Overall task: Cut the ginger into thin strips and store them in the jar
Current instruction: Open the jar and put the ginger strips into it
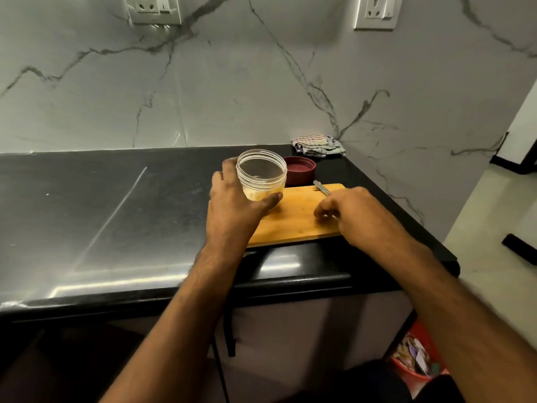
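Two hands: both are reaching over the black counter [122, 199] from the near edge, bare forearms coming in from the bottom of the view.
Bin: a red bin [415, 362] full of scraps is sitting on the floor low at the right, beside the cabinet front.
Cutting board: a wooden cutting board [293, 219] is lying flat on the counter near its front edge, toward the right end.
Right hand: the right hand [351, 213] is resting on the right part of the board, fingers curled down around the knife [322, 188] handle; the grip itself is hidden under the hand, and only the blade tip is showing beyond the knuckles, pointing away toward the board's far edge.
Left hand: the left hand [232, 205] is gripping the jar [261, 175], thumb across its near side and fingers wrapping round the left side.
Jar: the clear plastic jar is standing upright and uncapped at the board's far left corner, with pale yellow ginger [261, 194] pieces lying in its bottom.
Lid: a dark red lid [300, 170] is lying on the counter just behind and right of the jar.
Cloth: a crumpled checked cloth [318, 145] is lying in the far corner against the marble wall [232, 82].
Sockets: two white sockets [154, 8] are sitting high on the wall.
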The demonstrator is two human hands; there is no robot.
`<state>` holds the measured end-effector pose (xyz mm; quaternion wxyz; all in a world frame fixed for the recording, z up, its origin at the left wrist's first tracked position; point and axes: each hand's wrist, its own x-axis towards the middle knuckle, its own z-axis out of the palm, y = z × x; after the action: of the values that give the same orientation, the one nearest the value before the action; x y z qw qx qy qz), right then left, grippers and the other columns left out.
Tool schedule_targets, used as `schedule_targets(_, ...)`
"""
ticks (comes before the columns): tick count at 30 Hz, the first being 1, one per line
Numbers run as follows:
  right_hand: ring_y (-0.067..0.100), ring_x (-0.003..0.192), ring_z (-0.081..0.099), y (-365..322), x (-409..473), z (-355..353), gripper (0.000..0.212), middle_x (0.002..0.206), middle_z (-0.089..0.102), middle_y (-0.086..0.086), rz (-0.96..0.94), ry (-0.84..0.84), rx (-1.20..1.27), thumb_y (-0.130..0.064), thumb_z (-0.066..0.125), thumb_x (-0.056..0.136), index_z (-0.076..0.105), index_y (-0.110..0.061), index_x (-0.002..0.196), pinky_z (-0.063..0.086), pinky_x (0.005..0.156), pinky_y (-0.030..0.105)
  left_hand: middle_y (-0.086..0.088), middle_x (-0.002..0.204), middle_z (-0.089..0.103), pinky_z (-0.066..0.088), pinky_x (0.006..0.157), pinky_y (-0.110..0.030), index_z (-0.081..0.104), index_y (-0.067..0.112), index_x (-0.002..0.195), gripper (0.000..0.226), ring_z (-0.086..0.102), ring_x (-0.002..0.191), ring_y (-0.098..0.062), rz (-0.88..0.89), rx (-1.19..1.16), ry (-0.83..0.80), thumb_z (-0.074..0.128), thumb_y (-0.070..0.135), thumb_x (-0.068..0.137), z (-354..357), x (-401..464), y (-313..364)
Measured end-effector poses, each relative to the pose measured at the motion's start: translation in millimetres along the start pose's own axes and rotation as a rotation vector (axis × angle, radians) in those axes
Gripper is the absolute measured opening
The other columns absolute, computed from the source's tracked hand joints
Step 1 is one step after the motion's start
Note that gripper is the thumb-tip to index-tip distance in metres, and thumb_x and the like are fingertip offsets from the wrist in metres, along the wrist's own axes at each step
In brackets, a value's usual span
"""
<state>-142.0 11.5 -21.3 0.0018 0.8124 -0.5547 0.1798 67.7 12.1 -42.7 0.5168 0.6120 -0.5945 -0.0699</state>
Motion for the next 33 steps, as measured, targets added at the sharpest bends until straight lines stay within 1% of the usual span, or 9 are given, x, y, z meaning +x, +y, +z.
schedule_targets(3, 0.019, 0.104, 0.060, -2, 7, -15, 0.042, 0.120, 0.060, 0.003, 0.214, -0.144, 0.120, -0.001, 0.058, 0.091, 0.062, -0.021, 0.128, 0.045, 0.093, 0.025, -0.003, 0.130, 0.052, 0.037, 0.089, -0.022, 0.043, 0.023, 0.139, 0.090, 0.048, 0.113, -0.012, 0.000, -0.018, 0.009, 0.091, 0.045, 0.065, -1, -3, -1)
schedule_targets(5, 0.021, 0.104, 0.060, -5, 2, -12, 0.038, 0.121, 0.059, 0.006, 0.291, -0.122, 0.141, -0.004, 0.054, 0.094, 0.061, -0.019, 0.128, 0.045, 0.089, 0.026, -0.002, 0.129, 0.052, 0.037, 0.088, -0.022, 0.044, 0.023, 0.138, 0.090, 0.045, 0.110, -0.008, -0.001, -0.024, 0.021, 0.091, 0.046, 0.065, -1, -3, -2)
schedule_targets(8, 0.023, 0.093, 0.059, -10, -13, 2, 0.035, 0.110, 0.060, 0.006, 0.163, 0.035, 0.043, -0.001, 0.049, 0.092, 0.065, -0.019, 0.118, 0.049, 0.080, 0.030, -0.001, 0.128, 0.054, 0.038, 0.087, -0.022, 0.045, 0.023, 0.137, 0.090, 0.046, 0.110, -0.007, -0.001, -0.043, 0.044, 0.091, 0.047, 0.064, -1, -4, -5)
schedule_targets(12, 0.016, 0.097, 0.061, -16, -4, 18, 0.043, 0.109, 0.064, -0.005, 0.094, 0.031, 0.123, 0.002, 0.053, 0.089, 0.067, -0.030, 0.114, 0.052, 0.088, 0.033, 0.000, 0.128, 0.054, 0.040, 0.087, -0.022, 0.044, 0.023, 0.136, 0.090, 0.051, 0.115, -0.012, -0.001, -0.053, 0.055, 0.091, 0.049, 0.064, -1, -6, -6)
schedule_targets(16, 0.014, 0.102, 0.061, -13, 6, 16, 0.037, 0.112, 0.066, -0.002, 0.079, 0.134, 0.198, 0.001, 0.052, 0.092, 0.069, -0.024, 0.114, 0.049, 0.090, 0.026, 0.000, 0.130, 0.053, 0.035, 0.083, -0.014, 0.043, 0.023, 0.138, 0.091, 0.047, 0.113, -0.008, -0.001, -0.054, 0.036, 0.091, 0.047, 0.065, -2, -7, -7)
schedule_targets(20, 0.023, 0.125, 0.047, -10, 16, 17, 0.038, 0.130, 0.055, 0.001, -0.008, -0.050, 0.081, -0.005, 0.044, 0.096, 0.064, -0.027, 0.121, 0.043, 0.100, 0.035, 0.000, 0.130, 0.053, 0.033, 0.081, -0.010, 0.043, 0.024, 0.139, 0.091, 0.047, 0.113, -0.008, 0.001, -0.047, 0.028, 0.091, 0.046, 0.065, -2, -7, -8)
schedule_targets(24, 0.013, 0.102, 0.050, -10, 5, 20, 0.044, 0.112, 0.050, -0.010, -0.160, -0.127, 0.059, 0.003, 0.043, 0.089, 0.062, -0.028, 0.114, 0.050, 0.087, 0.035, 0.001, 0.132, 0.052, 0.039, 0.087, -0.021, 0.041, 0.025, 0.140, 0.093, 0.049, 0.119, -0.012, 0.001, -0.040, 0.024, 0.091, 0.047, 0.065, 0, -7, -9)
schedule_targets(29, 0.013, 0.103, 0.053, -4, -2, 8, 0.033, 0.112, 0.058, -0.009, -0.191, -0.137, 0.058, -0.004, 0.054, 0.093, 0.070, -0.028, 0.109, 0.050, 0.088, 0.031, 0.001, 0.131, 0.052, 0.039, 0.088, -0.022, 0.042, 0.026, 0.140, 0.092, 0.049, 0.117, -0.011, 0.003, -0.047, 0.027, 0.090, 0.048, 0.065, 0, -6, -9)
schedule_targets(33, 0.008, 0.095, 0.057, -4, 3, -3, 0.016, 0.101, 0.063, -0.008, -0.158, -0.154, 0.124, -0.014, 0.064, 0.091, 0.074, -0.024, 0.098, 0.045, 0.082, 0.018, 0.002, 0.132, 0.052, 0.040, 0.090, -0.023, 0.042, 0.027, 0.140, 0.092, 0.048, 0.120, -0.012, -0.005, -0.058, 0.017, 0.091, 0.048, 0.065, 0, -7, -9)
